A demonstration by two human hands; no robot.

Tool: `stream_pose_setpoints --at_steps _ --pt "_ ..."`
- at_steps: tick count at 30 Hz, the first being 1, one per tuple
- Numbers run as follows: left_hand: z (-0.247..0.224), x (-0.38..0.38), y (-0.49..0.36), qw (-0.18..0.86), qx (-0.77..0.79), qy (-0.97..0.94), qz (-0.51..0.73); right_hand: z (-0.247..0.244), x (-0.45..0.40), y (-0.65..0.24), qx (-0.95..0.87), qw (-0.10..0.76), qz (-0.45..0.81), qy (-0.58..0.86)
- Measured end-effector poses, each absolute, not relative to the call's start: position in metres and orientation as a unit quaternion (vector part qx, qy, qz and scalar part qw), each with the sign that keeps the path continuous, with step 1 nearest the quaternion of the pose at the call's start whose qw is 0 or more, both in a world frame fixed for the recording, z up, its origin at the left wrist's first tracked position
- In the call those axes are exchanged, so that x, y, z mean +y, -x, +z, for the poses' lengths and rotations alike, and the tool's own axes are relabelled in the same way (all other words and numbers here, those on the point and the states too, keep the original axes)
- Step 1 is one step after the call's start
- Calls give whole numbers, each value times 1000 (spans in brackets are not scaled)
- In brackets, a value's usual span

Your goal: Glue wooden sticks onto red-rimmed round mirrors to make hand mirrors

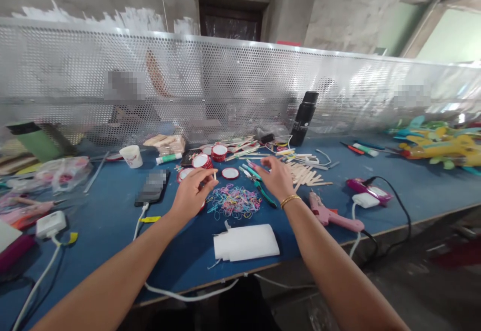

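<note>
My left hand pinches a small wooden stick between thumb and fingers, left of a pile of colourful rubber bands. Over the teal-handled pliers and some slim pens, my right hand has its fingers curled; whatever they hold, if anything, is too small to make out. A round red-rimmed disc lies between the hands, with stacks of similar discs behind it. Wooden sticks are spread right of my right hand. A white pouch rests near the front edge.
A pink glue gun and a purple device with cables lie at the right. A phone and a paper cup stand left. Behind are a black bottle and a perforated metal screen.
</note>
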State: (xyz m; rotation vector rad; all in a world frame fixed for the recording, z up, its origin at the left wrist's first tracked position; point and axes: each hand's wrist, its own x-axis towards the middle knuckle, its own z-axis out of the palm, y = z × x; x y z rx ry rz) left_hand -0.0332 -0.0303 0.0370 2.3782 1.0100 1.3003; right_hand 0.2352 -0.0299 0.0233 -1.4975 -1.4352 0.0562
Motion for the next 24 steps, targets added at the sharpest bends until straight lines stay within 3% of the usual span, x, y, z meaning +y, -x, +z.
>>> stream_pose_setpoints --at_steps 4,7,12,24 --pt "40 -33 33 138 346 -814 446 23 -38 -236 -619 189 19 762" --pt "42 -36 33 148 352 -813 439 25 -42 -234 -603 81 31 793" --pt "42 -37 33 142 340 -821 436 29 -47 -228 -604 78 25 793" --pt "44 -38 33 104 347 -830 425 41 -74 -224 -624 212 -49 750"
